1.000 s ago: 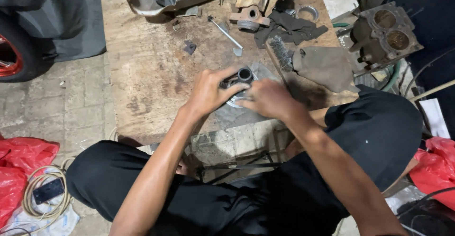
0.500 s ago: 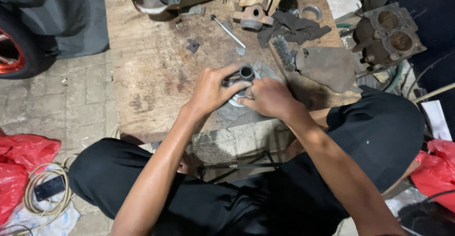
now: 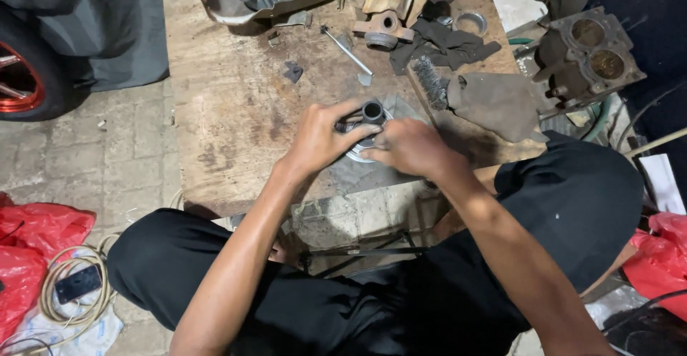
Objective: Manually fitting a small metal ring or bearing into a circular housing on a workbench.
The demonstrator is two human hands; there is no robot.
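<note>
Gripping a round metal engine part (image 3: 368, 123) on the wooden surface (image 3: 229, 113), the left hand (image 3: 322, 138) steadies it while the right hand (image 3: 408, 147) closes over its rim; seating it squarely probably calls for even pressure.

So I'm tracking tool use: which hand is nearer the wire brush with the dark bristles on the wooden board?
Right. The right hand lies just below the wire brush; the left hand sits farther left.

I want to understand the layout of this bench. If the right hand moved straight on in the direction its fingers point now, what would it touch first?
The right hand points left across the round metal part, which it already touches. Beyond that, it would probably meet the left hand gripping the part's other side; depth is hard to judge.
</note>
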